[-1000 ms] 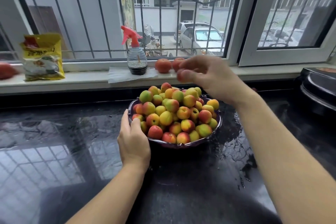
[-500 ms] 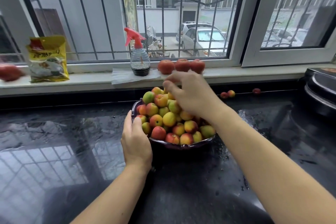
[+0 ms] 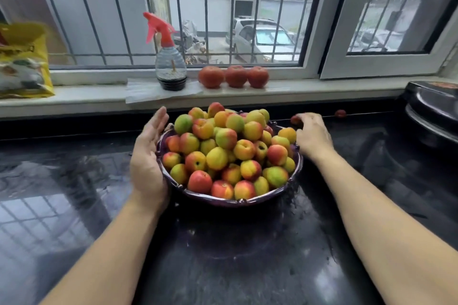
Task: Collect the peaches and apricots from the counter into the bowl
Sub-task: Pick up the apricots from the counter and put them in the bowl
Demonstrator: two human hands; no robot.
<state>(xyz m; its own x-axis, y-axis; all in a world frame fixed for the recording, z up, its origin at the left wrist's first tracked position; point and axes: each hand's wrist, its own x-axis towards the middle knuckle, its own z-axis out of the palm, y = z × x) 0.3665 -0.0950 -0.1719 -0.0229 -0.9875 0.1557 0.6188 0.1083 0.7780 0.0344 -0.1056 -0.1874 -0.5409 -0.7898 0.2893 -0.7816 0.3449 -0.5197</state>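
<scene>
A dark purple bowl (image 3: 247,202) stands on the black counter (image 3: 74,193), heaped with several small yellow, green and red peaches and apricots (image 3: 224,148). My left hand (image 3: 148,156) rests flat against the bowl's left wall, fingers straight. My right hand (image 3: 313,136) is down on the counter just right of the bowl, its fingers curled over a small red fruit (image 3: 295,120) that peeks out at the fingertips. Another small red fruit (image 3: 340,113) lies alone at the counter's back edge, further right.
Three large red peaches (image 3: 235,76) sit in a row on the window sill, next to a spray bottle (image 3: 170,67) with a red trigger. A yellow bag (image 3: 23,62) leans at the sill's left. A black appliance (image 3: 433,106) fills the right edge. The counter is wet.
My right hand left the top of the fruit pile and moved right and down to the counter beside the bowl. My left hand opened flatter against the bowl's side.
</scene>
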